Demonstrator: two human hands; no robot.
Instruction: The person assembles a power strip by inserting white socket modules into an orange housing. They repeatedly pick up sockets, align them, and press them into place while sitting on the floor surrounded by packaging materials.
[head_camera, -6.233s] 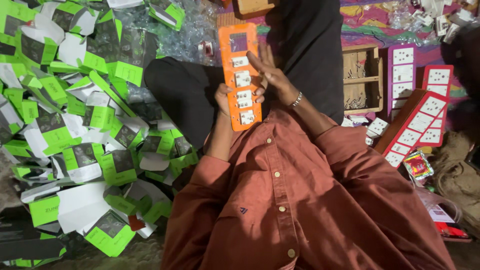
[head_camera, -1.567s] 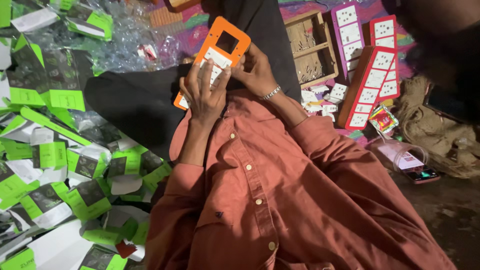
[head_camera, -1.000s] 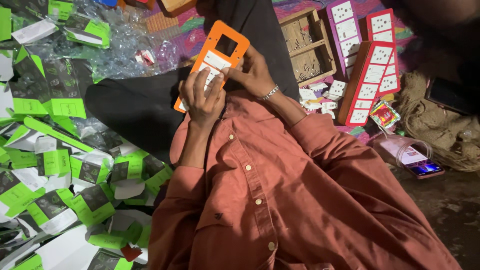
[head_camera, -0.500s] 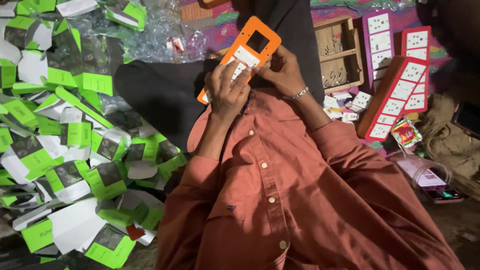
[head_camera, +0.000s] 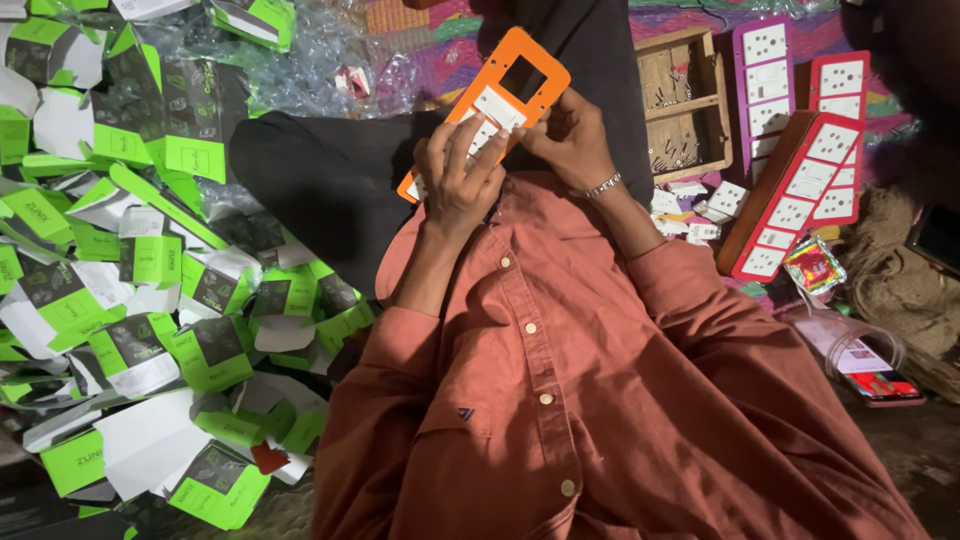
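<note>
Head view: a small wooden crate (head_camera: 686, 120) is seen on the floor at the far right, its compartments too dark for their contents to be made out. Just right of it, purple and red socket panels (head_camera: 812, 150) are leaned and stacked, with loose white socket modules (head_camera: 700, 205) scattered at their near side. The left of the scene is covered by a heap of flattened green and white cartons (head_camera: 150, 260), with crumpled clear plastic wrap (head_camera: 320, 70) lying beyond it.

An orange socket panel (head_camera: 515, 85) is held tilted over the lap, in front of the rust-coloured shirt (head_camera: 560, 380). The left hand (head_camera: 460, 180) is curled around the panel's near end, fingers pressed on the white modules fitted in it. The right hand (head_camera: 570, 140), with a metal bracelet (head_camera: 603, 185) at the wrist, is closed on the panel's right edge, fingertips at a white module near the middle. One rectangular opening at the panel's far end is unfilled.

Compared with half a second earlier, the panel is held at much the same tilt and both grips are unchanged
</note>
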